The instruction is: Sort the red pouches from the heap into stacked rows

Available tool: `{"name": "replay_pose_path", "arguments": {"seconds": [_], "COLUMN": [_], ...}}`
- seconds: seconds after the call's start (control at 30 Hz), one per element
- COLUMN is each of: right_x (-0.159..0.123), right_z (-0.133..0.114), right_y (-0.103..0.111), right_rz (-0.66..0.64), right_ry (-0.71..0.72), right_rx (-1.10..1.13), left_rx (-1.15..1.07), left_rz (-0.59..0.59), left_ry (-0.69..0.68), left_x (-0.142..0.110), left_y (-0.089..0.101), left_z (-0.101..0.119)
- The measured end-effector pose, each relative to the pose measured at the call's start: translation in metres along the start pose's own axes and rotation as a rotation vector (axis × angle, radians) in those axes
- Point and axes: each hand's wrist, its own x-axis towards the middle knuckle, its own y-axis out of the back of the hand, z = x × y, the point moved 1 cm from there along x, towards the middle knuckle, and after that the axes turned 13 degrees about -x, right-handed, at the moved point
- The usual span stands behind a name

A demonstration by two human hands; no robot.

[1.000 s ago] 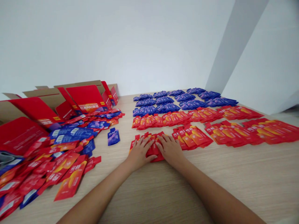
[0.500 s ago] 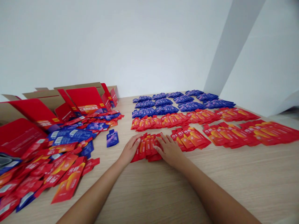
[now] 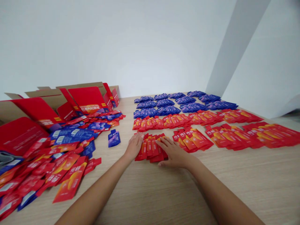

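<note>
A small fanned stack of red sachets (image 3: pixel 152 147) lies on the wooden table (image 3: pixel 164 193) in front of me. My left hand (image 3: pixel 134 146) rests against the stack's left edge, fingers stretched and together. My right hand (image 3: pixel 173 153) lies flat at the stack's right side, fingers extended over its edge. Neither hand grips a sachet. A single blue sachet (image 3: pixel 114 138) lies apart to the left of my left hand.
Rows of fanned red sachets (image 3: pixel 234 132) and blue sachets (image 3: pixel 178 103) cover the table's far right. A loose heap of red and blue sachets (image 3: pixel 53 156) fills the left. Open red cardboard boxes (image 3: pixel 77 100) stand at the back left by the white wall.
Both hands slid apart from on top of the stack to its two sides. The sachets now lie in a neater, squarer fan.
</note>
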Motion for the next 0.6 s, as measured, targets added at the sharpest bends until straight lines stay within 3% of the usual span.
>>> {"name": "replay_pose_path", "arguments": {"seconds": [0.13,0.4,0.6], "right_x": [0.0,0.0,-0.001], "right_z": [0.0,0.0,-0.001], "right_y": [0.001,-0.001,0.002], "right_rz": [0.038,0.059,0.045], "right_ry": [0.001,-0.008,-0.035], "right_rx": [0.012,0.002,0.026], "left_rx": [0.03,-0.026,0.049], "left_rz": [-0.059,-0.081,-0.499], "left_ry": [-0.059,-0.019,-0.104], "left_x": [-0.007,-0.022,-0.033], "left_y": [-0.004,-0.004,0.025], "left_z": [0.006,0.019,0.019]}}
